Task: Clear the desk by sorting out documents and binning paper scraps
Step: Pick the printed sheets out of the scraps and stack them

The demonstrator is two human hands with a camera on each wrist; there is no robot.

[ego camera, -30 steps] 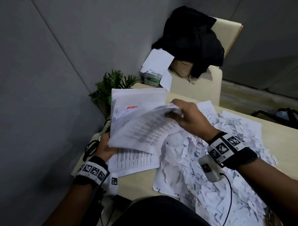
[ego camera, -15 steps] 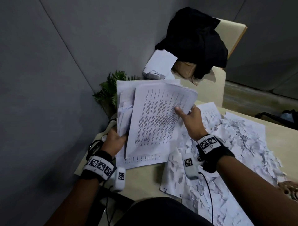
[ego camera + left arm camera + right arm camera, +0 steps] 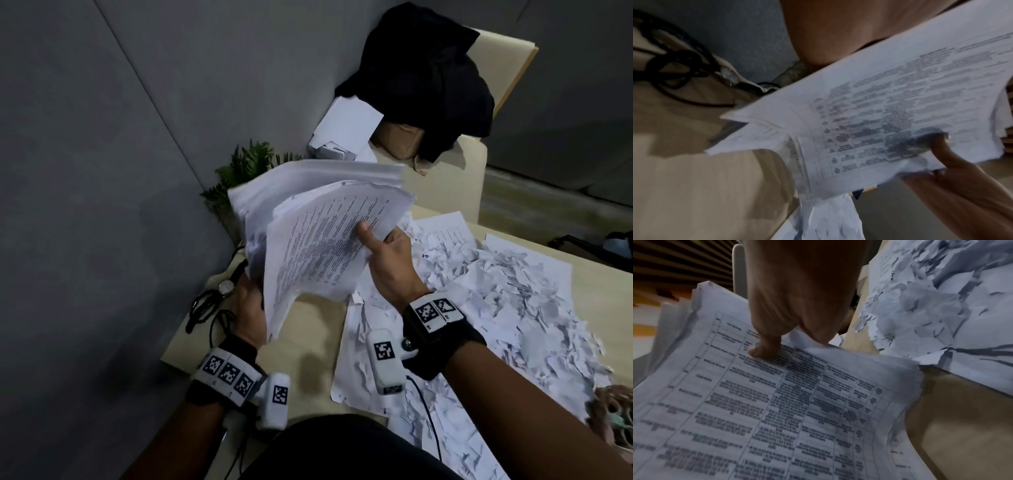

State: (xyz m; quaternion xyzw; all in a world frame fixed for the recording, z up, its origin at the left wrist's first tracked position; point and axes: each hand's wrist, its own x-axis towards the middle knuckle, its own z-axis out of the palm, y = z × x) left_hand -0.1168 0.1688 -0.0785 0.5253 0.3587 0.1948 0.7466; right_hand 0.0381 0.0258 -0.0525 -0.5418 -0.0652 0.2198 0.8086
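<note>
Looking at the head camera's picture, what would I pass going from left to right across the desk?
Black cables → left hand → stack of printed documents → right hand → heap of torn paper scraps.

The printed text on the documents (image 3: 322,246) was too blurred to read; they hid the left hand's (image 3: 251,308) fingers.

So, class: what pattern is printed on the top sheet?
A ruled table of black text on the top sheet; right wrist view.
</note>
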